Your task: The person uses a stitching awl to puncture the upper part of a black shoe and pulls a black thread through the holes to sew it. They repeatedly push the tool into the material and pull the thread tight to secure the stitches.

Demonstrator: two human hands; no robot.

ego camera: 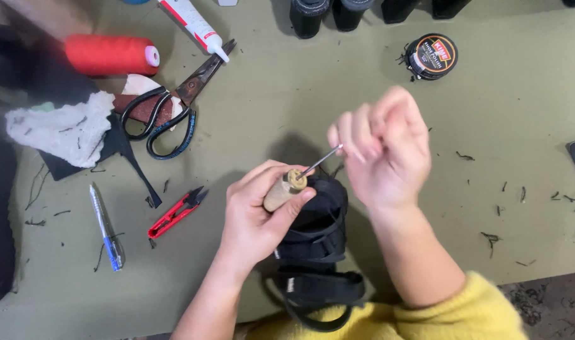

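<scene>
Desk (363,94), olive cloth: I am seeing it carrying everything. Black strapped shoe (316,252) is lying at the near edge, long axis running toward me, beneath both hands. Left hand (256,217) is gripping the awl (287,187) by its wooden handle, shaft slanting up-right. Right hand (385,148) is pinching closed at the shaft's tip. Scissors (167,110) and red snips (174,214) are lying leftward.

A red thread spool (111,55), red snips (176,213), a blue pen (107,228) and black-handled scissors (167,107) are seen on an olive-green table (520,126). A black strapped shoe (316,252) and a yellow sleeve (451,315) are shown.
</scene>
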